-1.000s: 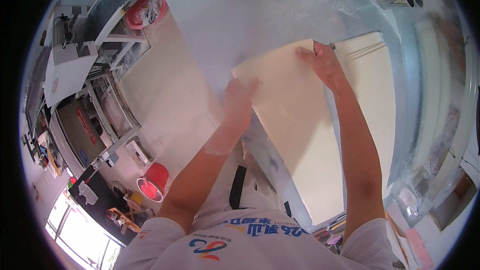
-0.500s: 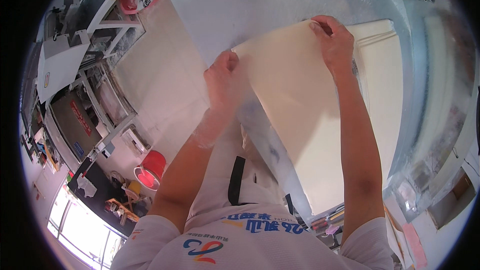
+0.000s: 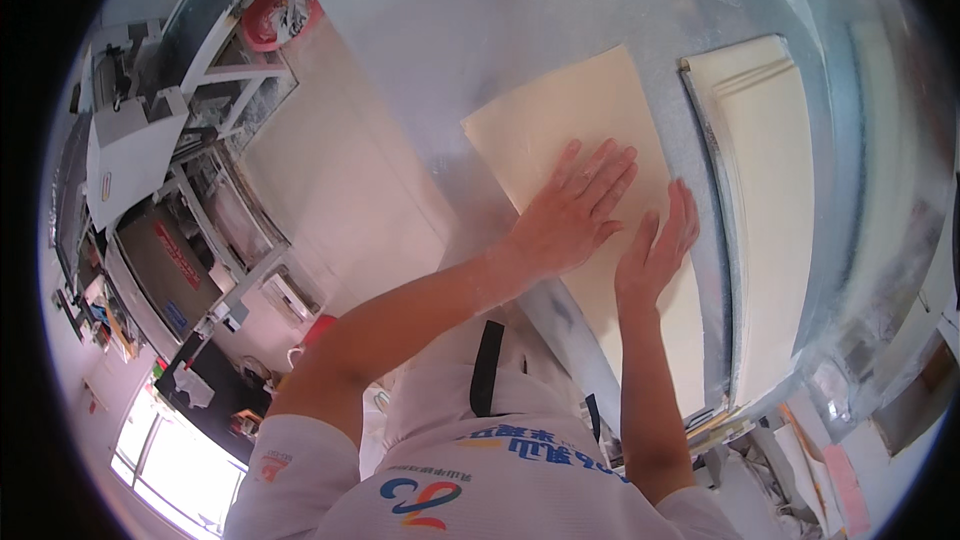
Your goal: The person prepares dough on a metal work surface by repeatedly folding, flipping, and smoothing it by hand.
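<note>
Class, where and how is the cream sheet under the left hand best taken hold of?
Probably best: pinch the cream sheet by the two corners of its far edge, coming from its left and right sides. It lies flat on the table, so pinching needs an edge; those corners are uncovered, while the left hand lies over its middle.

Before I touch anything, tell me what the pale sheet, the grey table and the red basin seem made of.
Sheet: possibly rolled dough, its matte, even cream surface leaving this open. Table: probably metal, cool grey and smooth, with soft sheen and whitish smears. Basin: likely plastic, smooth and evenly pinkish-red.
</note>
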`<state>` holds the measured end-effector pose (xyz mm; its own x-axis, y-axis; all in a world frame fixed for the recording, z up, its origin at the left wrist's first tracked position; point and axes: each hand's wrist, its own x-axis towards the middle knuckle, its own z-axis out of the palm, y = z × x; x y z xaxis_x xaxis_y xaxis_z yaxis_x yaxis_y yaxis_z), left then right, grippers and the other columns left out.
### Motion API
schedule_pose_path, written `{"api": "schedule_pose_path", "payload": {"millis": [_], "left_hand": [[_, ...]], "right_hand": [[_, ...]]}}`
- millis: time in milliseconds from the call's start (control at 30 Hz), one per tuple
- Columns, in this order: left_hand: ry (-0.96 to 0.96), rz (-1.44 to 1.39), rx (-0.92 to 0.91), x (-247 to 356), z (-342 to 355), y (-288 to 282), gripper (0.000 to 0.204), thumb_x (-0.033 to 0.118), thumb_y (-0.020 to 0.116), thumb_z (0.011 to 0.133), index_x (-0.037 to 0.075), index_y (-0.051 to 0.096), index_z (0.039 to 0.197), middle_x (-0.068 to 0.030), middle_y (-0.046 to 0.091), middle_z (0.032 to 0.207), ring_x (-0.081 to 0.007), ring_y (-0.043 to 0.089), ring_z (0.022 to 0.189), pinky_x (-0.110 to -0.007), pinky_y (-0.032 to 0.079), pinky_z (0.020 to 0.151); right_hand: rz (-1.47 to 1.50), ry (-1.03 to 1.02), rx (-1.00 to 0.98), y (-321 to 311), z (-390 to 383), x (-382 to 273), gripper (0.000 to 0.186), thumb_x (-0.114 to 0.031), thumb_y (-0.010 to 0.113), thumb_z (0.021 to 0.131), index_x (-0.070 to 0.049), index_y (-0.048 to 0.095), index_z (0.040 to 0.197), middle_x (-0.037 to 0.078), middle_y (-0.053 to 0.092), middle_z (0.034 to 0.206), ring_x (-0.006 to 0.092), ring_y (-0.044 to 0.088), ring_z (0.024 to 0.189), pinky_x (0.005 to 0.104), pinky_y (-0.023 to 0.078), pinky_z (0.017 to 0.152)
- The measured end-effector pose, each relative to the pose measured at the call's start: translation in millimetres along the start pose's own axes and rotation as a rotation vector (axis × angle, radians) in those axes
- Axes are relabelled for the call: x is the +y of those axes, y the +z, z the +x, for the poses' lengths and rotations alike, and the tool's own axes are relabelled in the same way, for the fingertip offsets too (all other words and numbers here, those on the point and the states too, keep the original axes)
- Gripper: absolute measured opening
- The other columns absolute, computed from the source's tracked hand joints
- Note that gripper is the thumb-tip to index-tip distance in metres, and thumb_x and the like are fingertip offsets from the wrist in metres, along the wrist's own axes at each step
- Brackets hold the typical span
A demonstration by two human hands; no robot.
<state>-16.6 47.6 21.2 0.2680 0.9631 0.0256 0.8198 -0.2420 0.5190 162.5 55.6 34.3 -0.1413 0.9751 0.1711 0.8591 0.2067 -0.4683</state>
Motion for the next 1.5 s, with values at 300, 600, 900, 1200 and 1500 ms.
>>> {"api": "schedule_pose_path", "payload": {"millis": [300, 600, 900, 1200, 1500], "left_hand": [[-0.115, 0.124, -0.003, -26, 19, -4, 0.096, 0.049, 0.067, 0.102, -0.002, 0.027, 0.172, -0.0180, 0.021, 0.182, -0.0414, 0.019, 0.168, -0.065, 0.010, 0.134], [0.011, 0.224, -0.124, 26, 33, 28, 0.100, 0.044, 0.070, 0.100, -0.002, 0.020, 0.173, -0.0231, 0.017, 0.182, -0.0450, 0.015, 0.168, -0.066, 0.007, 0.134], [0.123, 0.362, -0.128, 50, 25, 46, 0.090, 0.036, 0.061, 0.105, -0.001, 0.016, 0.174, -0.0204, 0.016, 0.183, -0.0426, 0.011, 0.169, -0.063, 0.003, 0.135], [0.034, 0.478, -0.102, 57, 18, 58, 0.075, 0.045, 0.033, 0.117, 0.001, 0.014, 0.175, -0.0202, 0.013, 0.184, -0.0408, 0.008, 0.170, -0.061, 0.003, 0.135], [0.067, 0.337, -0.091, 255, -38, 177, 0.079, 0.046, 0.035, 0.118, -0.006, 0.012, 0.173, -0.0267, 0.011, 0.182, -0.0439, 0.006, 0.169, -0.059, 0.001, 0.135]], "right_hand": [[-0.121, 0.091, -0.200, -23, -77, 15, 0.057, -0.016, 0.051, 0.113, -0.001, 0.039, 0.166, 0.021, 0.038, 0.174, 0.0467, 0.030, 0.162, 0.0616, 0.021, 0.132], [-0.219, 0.433, -0.266, -32, -122, 38, 0.073, -0.029, 0.063, 0.105, -0.008, 0.037, 0.170, 0.018, 0.030, 0.178, 0.0467, 0.020, 0.166, 0.0649, 0.011, 0.134], [-0.171, 0.502, -0.222, -80, -166, 86, 0.075, -0.037, 0.058, 0.108, -0.009, 0.031, 0.172, 0.012, 0.025, 0.181, 0.0424, 0.017, 0.168, 0.0648, 0.013, 0.135], [0.019, 0.273, -0.065, -114, -194, 152, 0.070, -0.039, 0.059, 0.109, -0.012, 0.039, 0.170, 0.010, 0.029, 0.180, 0.0371, 0.018, 0.168, 0.0643, 0.013, 0.135], [-0.078, 0.577, -0.113, -239, -405, 277, 0.063, -0.022, 0.061, 0.106, -0.003, 0.043, 0.164, 0.015, 0.038, 0.174, 0.0404, 0.031, 0.163, 0.0609, 0.024, 0.133]]}}
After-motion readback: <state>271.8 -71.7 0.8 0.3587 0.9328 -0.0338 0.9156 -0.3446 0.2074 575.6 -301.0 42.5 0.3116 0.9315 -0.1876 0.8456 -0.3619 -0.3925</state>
